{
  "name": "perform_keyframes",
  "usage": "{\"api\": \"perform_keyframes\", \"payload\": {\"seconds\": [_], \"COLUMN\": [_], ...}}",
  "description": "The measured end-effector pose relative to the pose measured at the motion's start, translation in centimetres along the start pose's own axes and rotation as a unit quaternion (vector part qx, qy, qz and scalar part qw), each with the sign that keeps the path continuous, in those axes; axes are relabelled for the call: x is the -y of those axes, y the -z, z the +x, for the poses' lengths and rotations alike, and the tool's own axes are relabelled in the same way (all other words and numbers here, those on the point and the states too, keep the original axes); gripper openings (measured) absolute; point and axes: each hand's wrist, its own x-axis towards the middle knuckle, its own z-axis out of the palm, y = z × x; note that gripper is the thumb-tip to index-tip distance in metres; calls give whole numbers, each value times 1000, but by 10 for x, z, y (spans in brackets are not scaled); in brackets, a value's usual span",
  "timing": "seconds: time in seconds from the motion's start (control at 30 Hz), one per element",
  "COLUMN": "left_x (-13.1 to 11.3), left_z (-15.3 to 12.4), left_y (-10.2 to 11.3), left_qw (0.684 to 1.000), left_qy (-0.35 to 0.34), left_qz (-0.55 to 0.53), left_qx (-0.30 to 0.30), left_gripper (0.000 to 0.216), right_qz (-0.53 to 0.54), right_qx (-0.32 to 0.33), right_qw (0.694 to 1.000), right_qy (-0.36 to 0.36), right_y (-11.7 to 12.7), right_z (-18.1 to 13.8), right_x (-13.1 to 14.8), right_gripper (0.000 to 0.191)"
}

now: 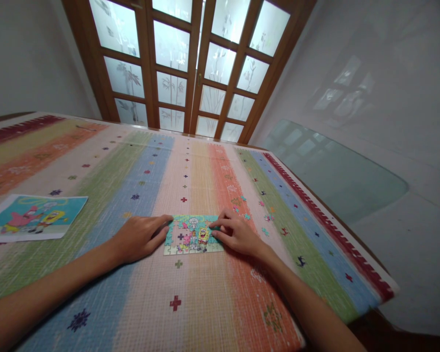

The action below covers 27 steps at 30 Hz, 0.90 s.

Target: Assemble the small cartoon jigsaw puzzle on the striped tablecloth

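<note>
Striped tabletop (154,303): cloth-covered, with the puzzle lying flat between the person's hands.
Jigsaw puzzle (194,235): partly joined; likely light and thin, each piece stiff but the joints weak, so better steadied at its outer edges than lifted.
Left hand (139,238): palm down, thumb and forefinger parted at the puzzle's left edge.
Right hand (238,233): bent over the right side, fingers curled, thumb and forefinger close; too small in view to tell whether they pinch anything.
Loose pieces (265,231): scattered beyond the right hand, probably best taken by their rims.
</note>
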Motion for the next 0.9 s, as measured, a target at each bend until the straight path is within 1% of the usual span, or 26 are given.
{"api": "perform_keyframes", "payload": {"seconds": [0.13, 0.3, 0.63, 0.9], "left_x": [0, -1, -1, 0], "left_z": [0, 0, 2, 0], "left_y": [-1, 0, -1, 0], "left_qw": [1000, 1000, 1000, 1000], "left_qy": [-3, -9, -16, -5], "left_qz": [-2, 13, 17, 12], "left_qx": [-2, -2, -5, 0], "left_gripper": [45, 46, 48, 46], "right_qz": [-4, -3, -5, -27], "right_qx": [-3, -31, -71, -80], "right_qw": [1000, 999, 997, 996], "right_qy": [-11, -24, -36, -32], "right_y": [-4, -8, -17, -22], "right_z": [2, 4, 7, 7], "right_x": [0, 1, 4, 2], "right_gripper": [13, 9, 9, 13]}}
